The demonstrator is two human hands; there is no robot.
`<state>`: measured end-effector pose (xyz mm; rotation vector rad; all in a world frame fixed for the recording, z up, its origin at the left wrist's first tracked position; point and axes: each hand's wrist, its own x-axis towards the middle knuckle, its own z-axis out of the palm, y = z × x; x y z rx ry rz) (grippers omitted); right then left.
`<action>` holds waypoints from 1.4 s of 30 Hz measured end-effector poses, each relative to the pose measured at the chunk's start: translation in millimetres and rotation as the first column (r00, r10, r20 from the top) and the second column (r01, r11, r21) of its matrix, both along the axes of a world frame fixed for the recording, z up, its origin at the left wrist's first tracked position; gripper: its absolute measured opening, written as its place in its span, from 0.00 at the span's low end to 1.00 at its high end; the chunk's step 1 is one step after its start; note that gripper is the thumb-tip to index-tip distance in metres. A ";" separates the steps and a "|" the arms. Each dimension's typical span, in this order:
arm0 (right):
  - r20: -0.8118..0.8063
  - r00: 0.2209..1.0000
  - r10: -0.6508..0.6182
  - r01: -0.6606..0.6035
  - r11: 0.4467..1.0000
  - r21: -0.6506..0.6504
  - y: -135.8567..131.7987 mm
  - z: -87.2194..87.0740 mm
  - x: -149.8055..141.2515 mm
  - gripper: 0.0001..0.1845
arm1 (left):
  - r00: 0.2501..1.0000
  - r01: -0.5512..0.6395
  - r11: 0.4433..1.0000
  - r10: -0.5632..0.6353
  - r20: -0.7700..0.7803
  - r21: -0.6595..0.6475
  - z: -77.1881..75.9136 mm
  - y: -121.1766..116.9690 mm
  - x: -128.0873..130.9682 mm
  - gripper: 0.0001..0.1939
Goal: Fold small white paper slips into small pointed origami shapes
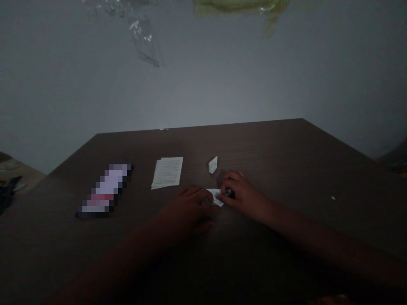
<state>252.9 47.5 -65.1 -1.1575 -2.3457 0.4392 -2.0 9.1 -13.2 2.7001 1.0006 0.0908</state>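
A small folded piece of paper (216, 196) lies on the dark brown table between my two hands. My left hand (190, 207) rests at its left side, fingers curled, holding it against the table. On the right, my right hand (240, 190) pinches the paper's edge between thumb and fingers. Part of the sheet is hidden under the fingers of both hands. Just beyond them sits another folded paper piece (213, 165), with pointed ends. It touches neither hand.
A small stack of printed paper sheets (168, 172) lies left of centre. Farther left is a phone (104, 189), its lit screen blurred out. The table (270, 148) meets a pale wall (203, 84). A tiny white scrap (333, 198) lies at the right. The light is dim.
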 end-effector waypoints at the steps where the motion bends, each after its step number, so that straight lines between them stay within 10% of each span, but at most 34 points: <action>1: -0.003 1.000 0.005 -0.005 1.000 0.003 0.2 -0.4 0.3 0.06 | 1.000 -0.005 1.000 0.005 -0.017 0.002 1.4 -1.1 0.8 0.21; 16: 0.306 0.933 0.189 -0.208 0.978 0.031 -21.9 41.0 4.7 0.14 | 0.996 -0.066 0.998 0.066 -0.052 0.006 1.7 1.3 -0.8 0.24; 42: 0.345 0.935 0.080 -0.107 0.992 0.060 -30.2 31.2 -2.9 0.18 | 0.996 -0.084 0.996 0.084 -0.034 -0.017 5.4 -6.2 -0.2 0.23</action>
